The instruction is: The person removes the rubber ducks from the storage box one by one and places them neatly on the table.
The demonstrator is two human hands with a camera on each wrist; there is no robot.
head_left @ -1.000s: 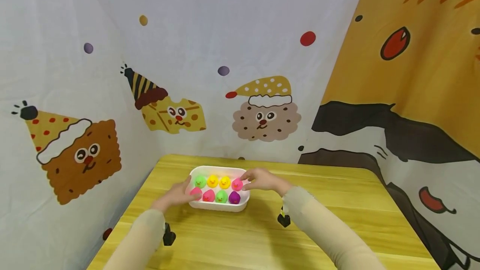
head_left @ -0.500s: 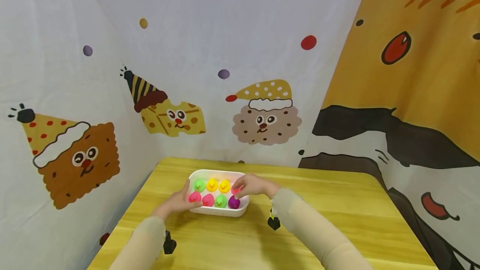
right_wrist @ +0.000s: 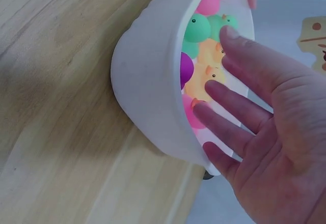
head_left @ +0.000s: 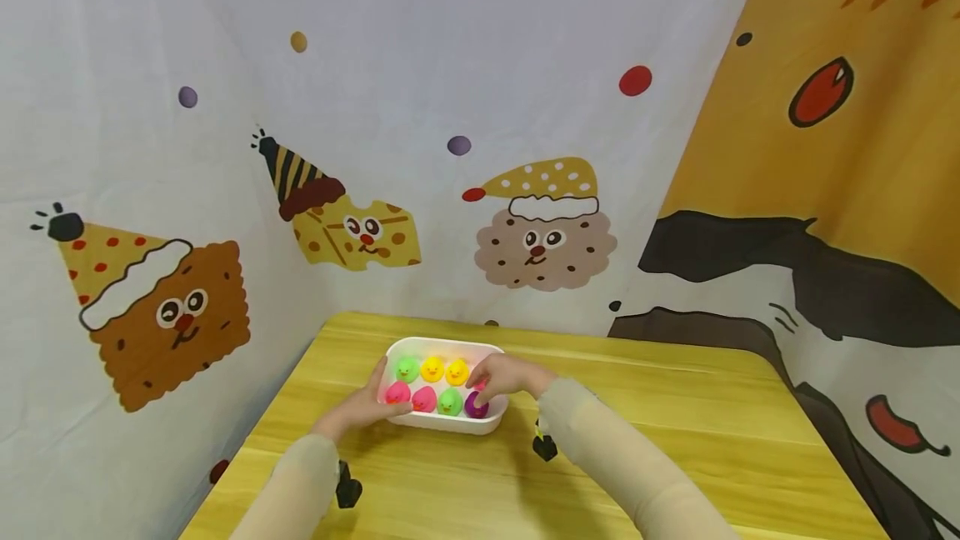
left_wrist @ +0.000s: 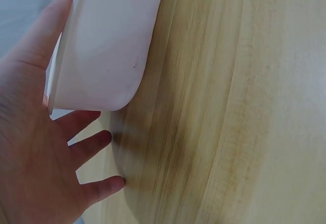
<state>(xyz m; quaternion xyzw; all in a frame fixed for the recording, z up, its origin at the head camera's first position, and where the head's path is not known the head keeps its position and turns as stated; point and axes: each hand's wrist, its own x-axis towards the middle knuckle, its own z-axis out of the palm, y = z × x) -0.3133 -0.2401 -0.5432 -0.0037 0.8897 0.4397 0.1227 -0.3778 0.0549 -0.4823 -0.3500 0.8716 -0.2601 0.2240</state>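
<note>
A white plastic tray (head_left: 448, 422) holds several small rubber ducks in two rows. Green (head_left: 407, 369), yellow and pink ducks make up the far row; the near row has pink ducks, a green duck (head_left: 449, 402) and a purple duck (head_left: 476, 406). My left hand (head_left: 362, 408) is spread round the tray's left end, its thumb along the near rim. Over the right end reaches my right hand (head_left: 507, 375), partly covering the pink duck (right_wrist: 192, 113) there. Its fingers are loosely extended over the ducks and grip nothing; the thumb overlaps the purple duck in the head view.
The tray stands near the back left of a wooden table (head_left: 630, 440). White cloth (head_left: 390, 65) with cartoon prints hangs close behind the table and along its left side. A black device (head_left: 544, 445) is worn under each wrist.
My right hand has moved left and inward from the tray's right rim, now covering more of the right-hand pink duck. My left hand stays at the tray's left end. The ducks keep their places.
</note>
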